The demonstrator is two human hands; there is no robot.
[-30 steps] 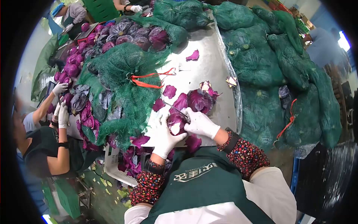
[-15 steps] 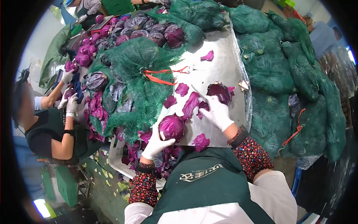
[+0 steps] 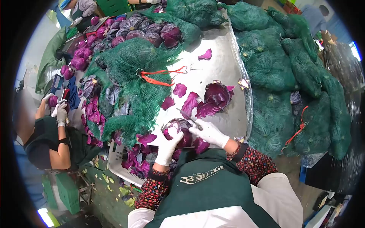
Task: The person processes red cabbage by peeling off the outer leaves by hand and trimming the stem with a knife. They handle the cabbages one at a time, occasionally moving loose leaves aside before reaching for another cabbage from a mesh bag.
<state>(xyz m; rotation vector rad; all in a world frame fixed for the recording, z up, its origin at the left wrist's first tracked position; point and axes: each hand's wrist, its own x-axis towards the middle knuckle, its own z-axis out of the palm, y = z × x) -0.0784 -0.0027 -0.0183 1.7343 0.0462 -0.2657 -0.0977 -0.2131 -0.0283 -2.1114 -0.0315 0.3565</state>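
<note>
Near metal table's [image 3: 218, 43] front edge, gloved L hand [image 3: 166, 142] cups purple cabbage [image 3: 184, 137]; gloved R hand [image 3: 208, 133] grips prob. a knife [image 3: 185, 115]; mesh bags [image 3: 266, 64] along R edge.

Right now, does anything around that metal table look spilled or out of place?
Yes. Yellow-green leaf scraps lie strewn on the floor near the white crate, looking dropped or discarded. A pale cut piece also sits by itself at the metal table's edge.

Head-worn view, looking forward and steeply down
</note>
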